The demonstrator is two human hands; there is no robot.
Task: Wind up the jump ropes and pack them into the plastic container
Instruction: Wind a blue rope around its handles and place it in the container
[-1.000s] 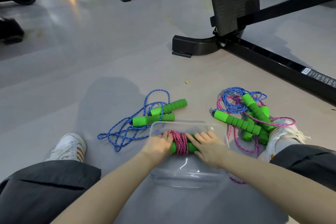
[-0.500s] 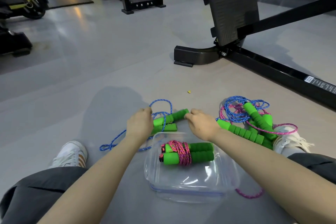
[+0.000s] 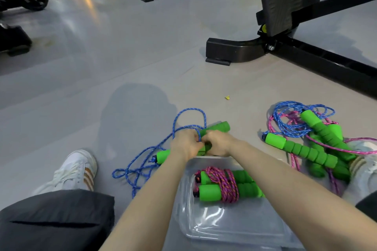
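Observation:
A clear plastic container sits on the floor between my legs. Inside it lies a wound pink jump rope with green foam handles. Just beyond the container, my left hand and my right hand are both closed around the green handles of the blue jump rope, pressing them together. Its blue cord trails loose to the left and loops behind my hands. A tangled pile of blue and pink jump ropes with green handles lies to the right.
My left shoe is at the left and my right shoe touches the pile at the right. A black gym machine base stands ahead on the grey floor. A small yellow scrap lies nearby.
My hands left the wound pink rope in the container, reached forward to the blue rope's handles, and now grip them together.

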